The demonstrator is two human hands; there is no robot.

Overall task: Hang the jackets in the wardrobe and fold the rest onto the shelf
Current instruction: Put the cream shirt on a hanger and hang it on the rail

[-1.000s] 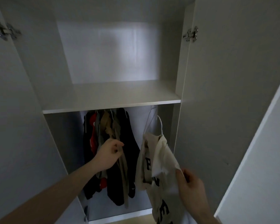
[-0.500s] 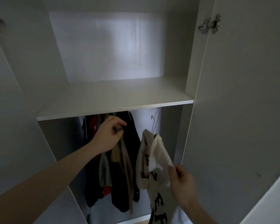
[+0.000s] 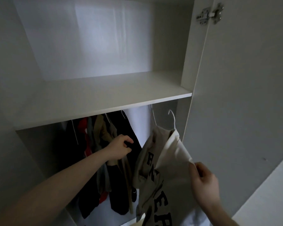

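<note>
While the left hand (image 3: 120, 149) grips hanging dark clothes (image 3: 129, 136), the right hand (image 3: 204, 181) pinches the cream jacket (image 3: 162, 160).

Metal door hinge (image 3: 209, 13), upper right

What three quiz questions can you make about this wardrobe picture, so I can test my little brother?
1. True or false: folded clothes already lie on the white wooden shelf.
2. Which hand pinches the cream jacket with black letters? A) the left hand B) the right hand
3. Fill in: the left hand grips a hanging ____ garment.

Key: 1 false; 2 B; 3 black. The cream jacket sits on a white wire hanger whose hook is free, beside the dark hanging clothes.
</note>
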